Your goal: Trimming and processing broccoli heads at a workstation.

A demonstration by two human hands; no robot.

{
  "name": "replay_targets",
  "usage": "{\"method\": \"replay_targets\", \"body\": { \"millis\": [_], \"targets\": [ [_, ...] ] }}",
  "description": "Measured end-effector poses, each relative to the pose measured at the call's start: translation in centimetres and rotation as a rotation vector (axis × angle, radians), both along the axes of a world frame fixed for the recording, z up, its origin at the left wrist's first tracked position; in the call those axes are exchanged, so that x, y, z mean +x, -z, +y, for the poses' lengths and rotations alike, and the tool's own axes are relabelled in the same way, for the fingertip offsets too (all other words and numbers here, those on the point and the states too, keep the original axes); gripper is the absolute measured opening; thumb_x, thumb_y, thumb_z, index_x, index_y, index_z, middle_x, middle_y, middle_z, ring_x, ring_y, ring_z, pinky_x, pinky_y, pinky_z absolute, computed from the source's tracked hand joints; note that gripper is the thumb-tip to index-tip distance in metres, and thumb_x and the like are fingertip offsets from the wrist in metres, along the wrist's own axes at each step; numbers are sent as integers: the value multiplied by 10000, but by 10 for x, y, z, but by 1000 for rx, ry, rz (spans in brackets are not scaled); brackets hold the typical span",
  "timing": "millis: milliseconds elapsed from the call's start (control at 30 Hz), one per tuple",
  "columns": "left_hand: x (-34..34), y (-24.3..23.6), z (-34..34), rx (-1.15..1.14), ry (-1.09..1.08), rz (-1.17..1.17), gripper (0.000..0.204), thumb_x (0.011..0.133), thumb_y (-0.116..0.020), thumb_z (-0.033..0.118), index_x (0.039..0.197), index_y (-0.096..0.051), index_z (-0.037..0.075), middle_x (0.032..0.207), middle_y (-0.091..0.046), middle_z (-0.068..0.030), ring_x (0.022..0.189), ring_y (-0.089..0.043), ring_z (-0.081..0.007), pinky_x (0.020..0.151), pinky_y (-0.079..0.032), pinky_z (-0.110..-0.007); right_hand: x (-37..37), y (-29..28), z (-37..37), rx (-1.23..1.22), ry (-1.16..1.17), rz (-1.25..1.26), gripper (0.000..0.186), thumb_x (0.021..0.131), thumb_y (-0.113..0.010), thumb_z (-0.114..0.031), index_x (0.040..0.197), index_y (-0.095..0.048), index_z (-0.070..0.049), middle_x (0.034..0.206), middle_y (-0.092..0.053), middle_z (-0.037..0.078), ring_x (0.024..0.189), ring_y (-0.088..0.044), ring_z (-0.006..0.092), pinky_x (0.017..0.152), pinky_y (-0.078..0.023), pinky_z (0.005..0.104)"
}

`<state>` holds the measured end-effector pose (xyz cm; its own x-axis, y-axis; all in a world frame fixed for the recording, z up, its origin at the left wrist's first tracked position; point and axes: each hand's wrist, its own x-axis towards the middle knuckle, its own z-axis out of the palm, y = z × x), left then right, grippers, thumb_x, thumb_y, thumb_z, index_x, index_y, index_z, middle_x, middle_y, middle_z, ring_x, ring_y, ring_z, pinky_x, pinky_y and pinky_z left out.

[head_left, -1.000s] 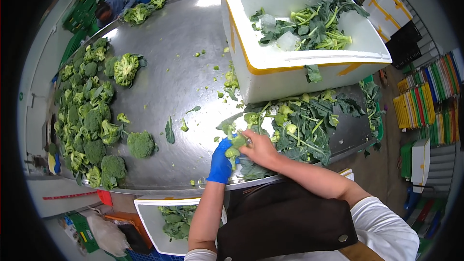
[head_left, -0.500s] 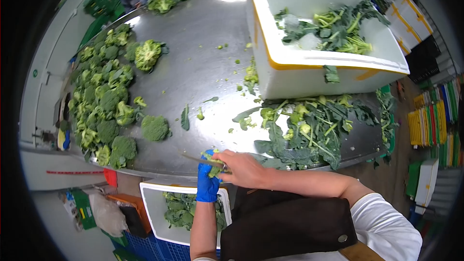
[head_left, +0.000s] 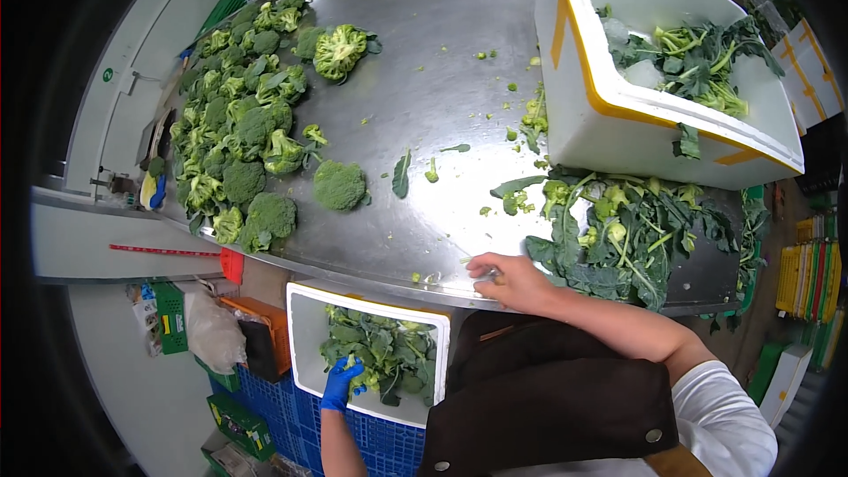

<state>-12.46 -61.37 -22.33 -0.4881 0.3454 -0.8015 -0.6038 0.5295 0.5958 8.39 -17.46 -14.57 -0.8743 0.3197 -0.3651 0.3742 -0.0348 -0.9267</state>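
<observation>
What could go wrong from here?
The right hand is bare and seems to grip a knife; a slip might cut it.
With the blue-gloved left hand inside the foam box, attention may split.
The broccoli head near the metal table's edge could roll off.

produce-handling workroom | long steel table | broccoli heap | foam boxes | plastic crates

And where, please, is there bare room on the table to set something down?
The table is mostly bare, scraps aside, between the broccoli on the left and the big box, and along the near edge between broccoli and right hand. It is crowded at the broccoli and where leaves lie before the box.
</observation>
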Motion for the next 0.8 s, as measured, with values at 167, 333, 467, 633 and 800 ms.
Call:
{"method": "replay_targets", "body": {
  "millis": [167,333,467,633,800],
  "targets": [
    [4,32,0,-339,-38,95,291,740,-743,237,972,-635,99,815,-629,-39,644,-612,-166,448,-485,-311,17,7,11,-66,52,-114,297,866,-630,-140,1133,-590,-17,938,-641,47,582,-577,84,527,-483,259],
    [-15,66,-23,-454,-47,218,436,714,-777,272,1074,-612,89,996,-625,-144,754,-652,-263,580,-534,-387,27,6,9,-147,137,-117,246,883,-626,-99,1110,-587,-13,913,-624,39,589,-544,55,492,-461,217],
    [-14,51,34,-1001,249,565,819,735,-783,338,1413,-386,106,1470,-213,-316,1238,-455,-429,1010,-398,-440,36,10,11,-165,200,-134,220,886,-605,-54,1099,-588,1,893,-618,31,560,-527,50,471,-442,217],
    [-15,0,145,23,158,1210,573,833,-686,127,1353,-456,53,1395,-424,-196,1236,-473,-304,1040,-353,-398,32,4,2,-67,139,-118,224,882,-615,-94,1086,-599,-2,855,-636,29,502,-537,70,483,-456,233],
    [-4,-48,316,454,420,1147,547,824,-675,78,1329,-470,27,1395,-446,-150,1239,-474,-271,1021,-385,-388,41,0,4,-78,210,-98,255,888,-617,-140,1103,-596,-5,812,-621,4,497,-533,68,489,-455,240]
  ]
}}
